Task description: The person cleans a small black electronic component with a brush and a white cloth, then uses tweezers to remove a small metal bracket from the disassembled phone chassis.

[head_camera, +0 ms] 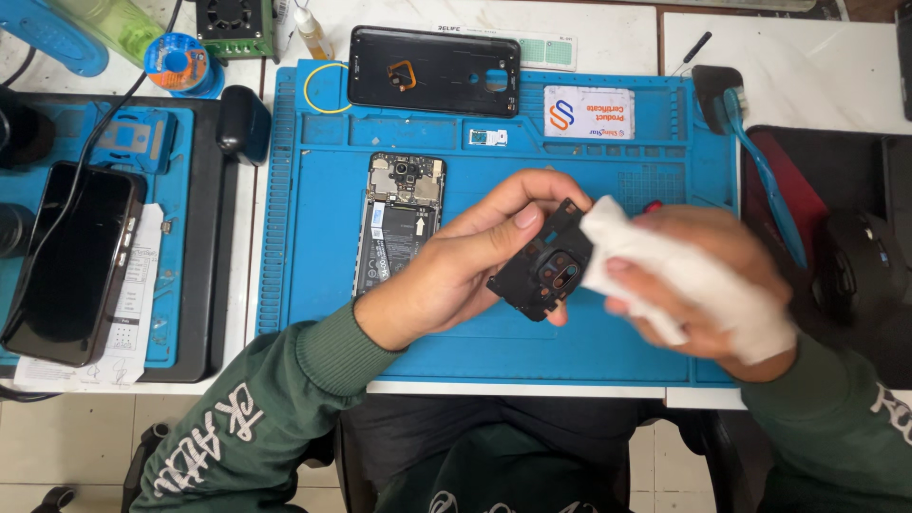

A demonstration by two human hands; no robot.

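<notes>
My left hand [456, 271] grips a small black plastic phone part [541, 275] with round camera openings, held above the blue work mat [313, 237]. My right hand [703, 275] holds a folded white cloth [679, 275] and presses one corner of it against the right side of the black part. An opened phone [399, 223] with its battery and circuit board showing lies on the mat just left of my left hand. A black phone back cover [432, 71] lies at the far edge of the mat.
A dark phone [71, 261] lies screen up on a second blue mat at the left. A blue brush [760, 171] rests along the right edge of the mat. A solder wick spool [178, 62], a small bottle [312, 33] and a black mouse [860, 271] are around.
</notes>
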